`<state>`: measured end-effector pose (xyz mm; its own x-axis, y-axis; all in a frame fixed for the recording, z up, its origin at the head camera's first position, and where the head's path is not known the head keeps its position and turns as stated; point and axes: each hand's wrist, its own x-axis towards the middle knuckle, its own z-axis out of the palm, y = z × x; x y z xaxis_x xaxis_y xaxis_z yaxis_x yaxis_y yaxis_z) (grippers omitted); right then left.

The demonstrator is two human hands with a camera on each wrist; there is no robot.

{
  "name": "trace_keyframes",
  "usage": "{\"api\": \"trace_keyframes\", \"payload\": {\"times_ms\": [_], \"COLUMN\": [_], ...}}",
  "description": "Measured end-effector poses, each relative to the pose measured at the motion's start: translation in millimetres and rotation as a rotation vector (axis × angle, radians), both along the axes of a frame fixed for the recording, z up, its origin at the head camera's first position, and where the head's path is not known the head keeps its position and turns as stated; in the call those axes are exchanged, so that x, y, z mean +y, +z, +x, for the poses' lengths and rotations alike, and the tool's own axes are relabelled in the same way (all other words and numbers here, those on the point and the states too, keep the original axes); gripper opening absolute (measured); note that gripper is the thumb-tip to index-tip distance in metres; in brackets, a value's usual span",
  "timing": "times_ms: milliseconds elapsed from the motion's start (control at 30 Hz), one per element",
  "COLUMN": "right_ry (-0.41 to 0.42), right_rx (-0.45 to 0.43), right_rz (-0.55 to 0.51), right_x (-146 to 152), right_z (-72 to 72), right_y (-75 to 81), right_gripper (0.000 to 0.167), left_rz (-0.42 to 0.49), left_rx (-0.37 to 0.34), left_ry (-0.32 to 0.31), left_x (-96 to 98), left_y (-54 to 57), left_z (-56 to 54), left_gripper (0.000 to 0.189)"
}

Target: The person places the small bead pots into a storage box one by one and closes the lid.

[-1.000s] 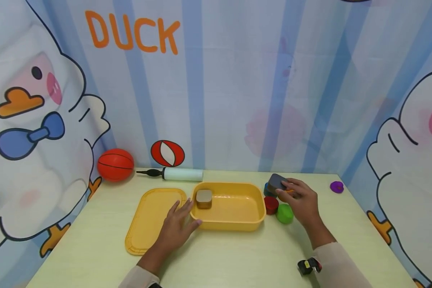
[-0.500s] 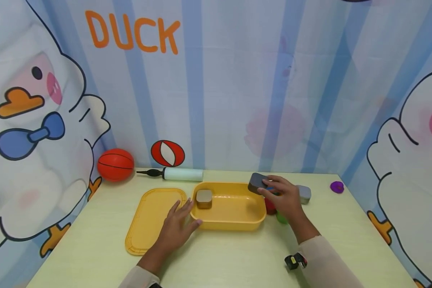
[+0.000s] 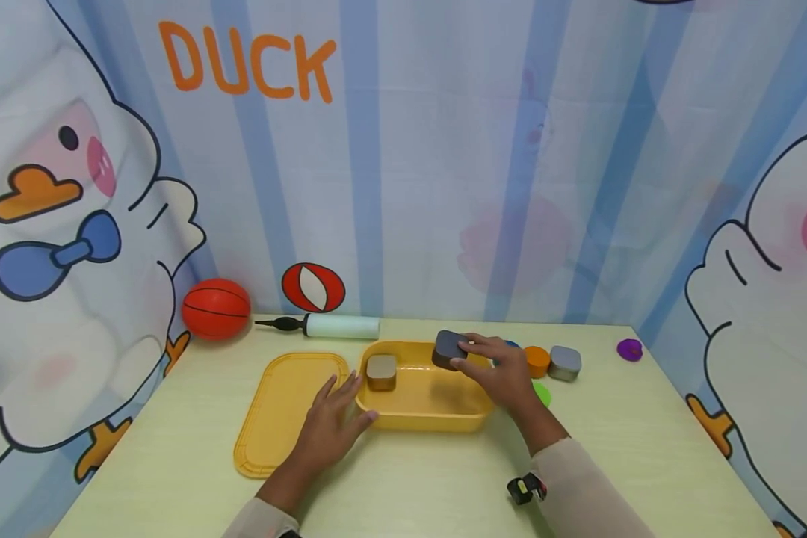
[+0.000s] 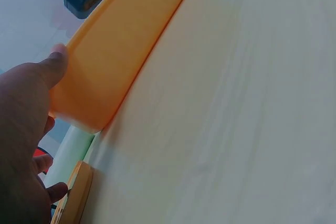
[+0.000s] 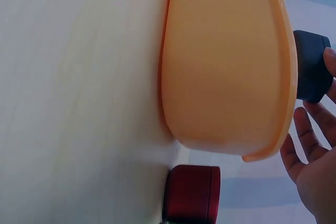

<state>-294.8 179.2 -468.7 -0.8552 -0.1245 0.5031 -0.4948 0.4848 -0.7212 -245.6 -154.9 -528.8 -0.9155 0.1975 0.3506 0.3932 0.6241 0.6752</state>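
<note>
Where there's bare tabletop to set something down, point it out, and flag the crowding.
Free: the pale yellow tabletop before the yellow rectangular plastic box, between left hand and beige fabric right sleeve; also between the silver square tin and purple object. Crowded: beyond the box's right end, with orange round tub, green round tub and that tin.

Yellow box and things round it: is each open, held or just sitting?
Yellow box: open
Lid: off, beside the box
Gold tin: inside the box
Dark tin: held over the box
Silver tin, orange tin: on the table
Ball: on the table
Pump: lying down
Left hand: touching the box
Right hand: holding the dark tin
</note>
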Motion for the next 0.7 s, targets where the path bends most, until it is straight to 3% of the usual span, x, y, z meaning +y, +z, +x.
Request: {"api": "trace_keyframes", "payload": {"times_ms": [100,367,700], "right_ry": [0.024,0.050,0.104], "right_rx": [-0.056,-0.099,-0.193], "right_rz": [0.002,0.072,0.096], "right_x": [-8,-24,-43], "right_z": [0.4,-3.6,1.6], "right_y": [1.1,-3.0,0.1], "right_gripper": [0.041,0.040,0.039], "left_rz": [0.000,-0.033,-0.047], "left_rx": [-0.006,0.027,0.037], "left_ry": [0.002,0.019,0.020], "left_x": [0.3,2.0,1.9], "left_y": [-0.1,0.0,1.0], "left_z": [0.3,0.6,0.7], "left_gripper": [0.074,0.074,0.074]}}
